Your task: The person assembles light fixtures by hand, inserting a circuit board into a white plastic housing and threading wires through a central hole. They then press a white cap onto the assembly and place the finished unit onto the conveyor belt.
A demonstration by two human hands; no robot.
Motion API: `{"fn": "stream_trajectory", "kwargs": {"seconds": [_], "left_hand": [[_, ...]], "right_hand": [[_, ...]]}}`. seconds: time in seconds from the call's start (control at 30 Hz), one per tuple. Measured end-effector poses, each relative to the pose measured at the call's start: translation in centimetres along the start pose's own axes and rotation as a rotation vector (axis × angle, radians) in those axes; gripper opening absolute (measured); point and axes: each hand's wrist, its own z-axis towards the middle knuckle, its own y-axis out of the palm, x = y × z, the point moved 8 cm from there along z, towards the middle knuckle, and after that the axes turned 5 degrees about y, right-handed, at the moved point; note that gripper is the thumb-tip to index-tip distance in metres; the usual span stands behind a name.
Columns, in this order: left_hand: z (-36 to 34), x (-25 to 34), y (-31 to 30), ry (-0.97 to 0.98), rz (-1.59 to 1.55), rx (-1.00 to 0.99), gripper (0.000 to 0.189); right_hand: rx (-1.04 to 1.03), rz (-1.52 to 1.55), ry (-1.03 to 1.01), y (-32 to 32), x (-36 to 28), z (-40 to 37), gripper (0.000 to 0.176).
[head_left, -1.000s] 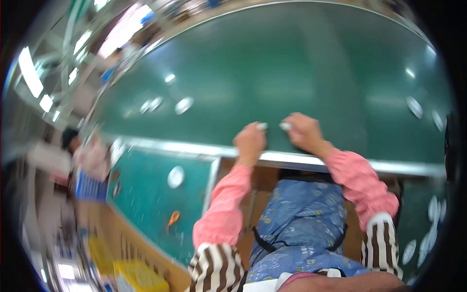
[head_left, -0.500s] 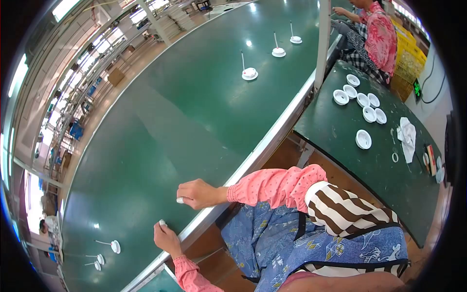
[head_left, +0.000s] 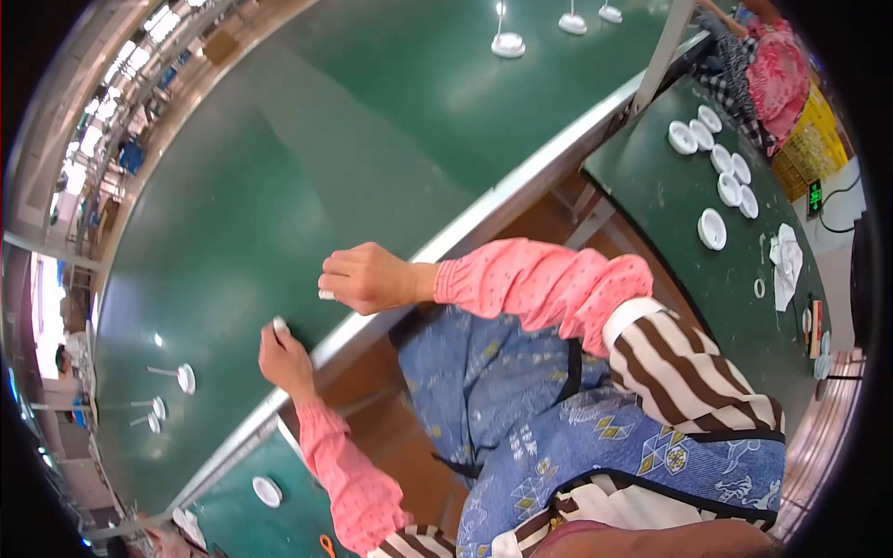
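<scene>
My right hand (head_left: 367,279) is held over the near edge of a long green conveyor belt (head_left: 233,186), its fingers curled in and a white covering on one fingertip. Lower and to the left, my left hand (head_left: 286,361) is also closed, thumb raised, with a white cover on the thumb tip. Nothing shows in either hand. Nearest to my left hand on the belt is a round white part (head_left: 186,378) with a thin stem. Farther along the belt, beyond my right hand, stands another white round part (head_left: 508,45) with an upright stem.
A green side table (head_left: 642,205) at right carries several white round cups (head_left: 713,229), a white cloth (head_left: 786,265) and a ring. At lower left, another green table (head_left: 233,521) holds a white disc (head_left: 267,492) and orange-handled scissors (head_left: 327,545). A co-worker (head_left: 777,70) sits at upper right.
The view has tilted down, so the belt parts and side table sit higher in the picture. The lower-left table now shows. Both hands stay closed over the belt edge.
</scene>
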Motion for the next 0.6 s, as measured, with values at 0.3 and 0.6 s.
{"fn": "stream_trajectory", "kwargs": {"seconds": [0.3,0.6], "left_hand": [[0.1,0.2,-0.2,-0.039,0.050,-0.030,0.017],[0.2,1.0,-0.6,0.064,0.058,0.028,0.024]], "right_hand": [[-0.141,0.187,0.225,0.6,-7.6,-13.9,0.012],[-0.269,0.087,0.564,1.9,-4.8,-22.9,0.013]]}}
